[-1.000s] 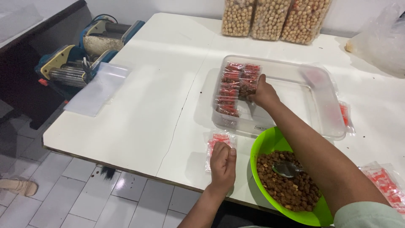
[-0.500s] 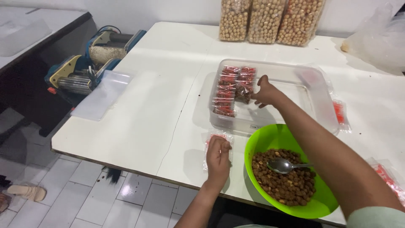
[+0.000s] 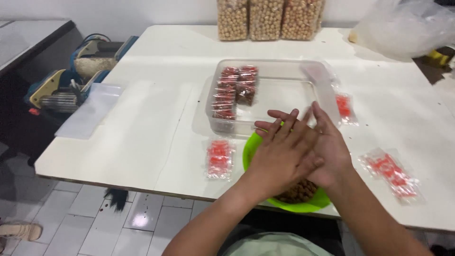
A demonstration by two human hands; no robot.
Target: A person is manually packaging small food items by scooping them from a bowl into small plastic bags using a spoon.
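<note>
My left hand (image 3: 279,154) and my right hand (image 3: 329,144) are pressed together palm to palm, fingers stretched out, above a green bowl (image 3: 250,154) of brown coated nuts (image 3: 298,192). Neither hand holds anything. Beyond them stands a clear plastic tray (image 3: 284,95) with two rows of small filled red-printed packets (image 3: 234,90) at its left end. A stack of empty small red-printed bags (image 3: 219,158) lies flat on the white table (image 3: 156,123), left of the bowl.
More small red-printed bags lie at the right (image 3: 389,171) and beside the tray (image 3: 343,105). Three large bags of pale round nuts (image 3: 268,18) stand at the table's back. A blue sealing machine (image 3: 71,76) and a clear lid (image 3: 90,110) sit at the left edge. A crumpled plastic sheet (image 3: 407,26) is back right.
My right hand left the packets in the tray and my left hand left the empty bags; both came together over the bowl. The view shifted right.
</note>
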